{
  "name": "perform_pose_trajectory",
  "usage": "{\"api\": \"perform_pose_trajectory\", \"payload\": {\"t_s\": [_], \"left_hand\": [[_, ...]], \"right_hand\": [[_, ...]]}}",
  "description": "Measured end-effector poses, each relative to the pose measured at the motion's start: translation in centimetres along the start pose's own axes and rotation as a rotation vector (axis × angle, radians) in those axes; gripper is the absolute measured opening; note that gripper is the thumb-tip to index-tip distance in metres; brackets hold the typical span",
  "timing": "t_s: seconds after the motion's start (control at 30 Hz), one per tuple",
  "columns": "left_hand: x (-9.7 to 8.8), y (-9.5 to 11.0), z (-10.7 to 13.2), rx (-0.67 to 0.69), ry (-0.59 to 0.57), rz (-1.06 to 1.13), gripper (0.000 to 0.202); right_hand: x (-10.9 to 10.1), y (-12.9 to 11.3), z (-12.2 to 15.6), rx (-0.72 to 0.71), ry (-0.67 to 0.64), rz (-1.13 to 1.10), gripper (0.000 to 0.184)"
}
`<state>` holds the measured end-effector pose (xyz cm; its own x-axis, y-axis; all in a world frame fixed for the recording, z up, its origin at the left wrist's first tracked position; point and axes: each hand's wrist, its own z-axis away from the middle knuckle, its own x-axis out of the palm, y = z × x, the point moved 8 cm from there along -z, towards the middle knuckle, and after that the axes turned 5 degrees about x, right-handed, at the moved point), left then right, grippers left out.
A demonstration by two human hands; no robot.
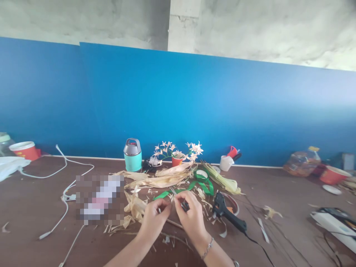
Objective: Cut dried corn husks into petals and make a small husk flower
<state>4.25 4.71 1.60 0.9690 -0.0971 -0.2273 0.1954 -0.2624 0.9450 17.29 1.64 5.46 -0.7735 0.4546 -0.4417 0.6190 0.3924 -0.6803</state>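
My left hand (156,215) is closed in a pinch over the middle of the table, its fingertips almost meeting those of the other hand. What it pinches is too small to make out, though a tiny pale piece shows between the hands. My right hand (191,213) is curled round what look like scissors (185,206), with a black part in the palm and thin light tips pointing away. Dried corn husks (155,181) lie just beyond, along with a green ribbon (204,183). A black glue gun (228,213) rests to the right.
Pale flowers on green stems (167,148) stand in a red cup (177,160) near the blue partition (178,100). Left of them is a turquoise flask (132,155). White cables (66,207) run across the left side. A white cup (226,163) and a husk bundle (222,178) stand right.
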Motion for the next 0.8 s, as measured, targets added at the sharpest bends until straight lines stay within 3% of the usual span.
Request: {"api": "perform_pose_trajectory", "payload": {"t_s": [0.8], "left_hand": [[0.13,-0.24,-0.01,0.022,-0.008,-0.018,0.020]], "right_hand": [[0.31,-0.81,0.13,-0.126,0.006,0.126,0.011]]}}
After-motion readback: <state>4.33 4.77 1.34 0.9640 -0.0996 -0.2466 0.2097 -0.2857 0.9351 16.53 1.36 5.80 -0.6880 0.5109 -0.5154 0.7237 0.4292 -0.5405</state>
